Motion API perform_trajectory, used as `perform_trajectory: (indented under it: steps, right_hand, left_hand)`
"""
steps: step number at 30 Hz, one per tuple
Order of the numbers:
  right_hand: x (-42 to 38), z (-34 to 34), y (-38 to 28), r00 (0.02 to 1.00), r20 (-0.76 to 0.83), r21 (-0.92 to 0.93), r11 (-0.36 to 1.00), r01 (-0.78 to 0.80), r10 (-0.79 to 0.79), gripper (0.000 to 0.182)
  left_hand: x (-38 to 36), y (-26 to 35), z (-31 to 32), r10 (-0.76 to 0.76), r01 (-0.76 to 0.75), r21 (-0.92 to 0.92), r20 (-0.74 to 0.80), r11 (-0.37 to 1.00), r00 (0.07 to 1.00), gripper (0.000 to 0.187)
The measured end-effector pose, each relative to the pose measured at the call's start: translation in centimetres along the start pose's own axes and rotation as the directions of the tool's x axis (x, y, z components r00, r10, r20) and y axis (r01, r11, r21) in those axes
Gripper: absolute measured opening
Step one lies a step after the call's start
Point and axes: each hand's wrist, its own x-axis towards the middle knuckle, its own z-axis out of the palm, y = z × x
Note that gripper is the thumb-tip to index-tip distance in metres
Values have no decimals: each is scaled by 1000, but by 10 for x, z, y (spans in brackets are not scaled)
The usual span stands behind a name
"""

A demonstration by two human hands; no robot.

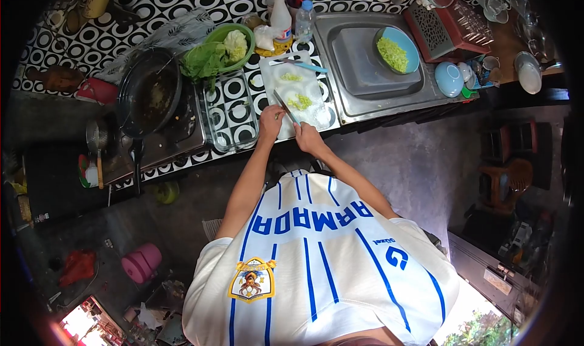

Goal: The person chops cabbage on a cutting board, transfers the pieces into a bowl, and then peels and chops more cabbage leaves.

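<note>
My right hand [309, 138] is closed round the handle of a knife [285, 104], its blade slanting up and left over the white cutting board [320, 116]. My left hand [271, 123] is beside the blade at the board's near left edge, fingers pinched together; what they hold is too small to make out. Chopped pale green vegetable [300, 101] lies just right of the blade, with a smaller chopped heap [291, 77] farther back. A second knife with a light blue handle [312, 67] rests across the board's far end.
Left of the board are a glass tray [234, 140], a green basin [250, 49] with leafy vegetables and a large wok [149, 96]. Bottles [281, 20] stand behind. On the right, a blue bowl [406, 42] of chopped greens sits in the steel sink [340, 100].
</note>
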Motion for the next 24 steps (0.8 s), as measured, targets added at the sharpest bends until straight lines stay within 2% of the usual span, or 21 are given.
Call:
perform_trajectory:
  steps: [3,7,10,13,16,24]
  right_hand:
    - [3,8,5,998,-25,-27,998,62,-62,45]
    - [5,25,19,958,-104,-122,959,254,-267,35]
    - [8,27,18,982,-80,-106,981,165,-173,35]
    - [-10,19,25,966,-81,-210,951,225,-246,36]
    - [-36,-2,17,999,23,-193,981,-26,31,36]
    - [3,-2,4,1000,-22,-163,987,0,-4,42]
  left_hand:
    - [0,-6,5,0,0,-3,-15,1000,1000,10]
    - [-1,-7,4,10,-9,38,-23,999,1000,8]
    - [1,-4,4,22,-21,20,-18,1000,1000,7]
    - [1,0,2,13,-13,7,-61,1000,998,9]
    - [-1,1,2,-2,3,7,-58,1000,998,9]
    - [2,1,-1,38,-39,66,12,997,999,10]
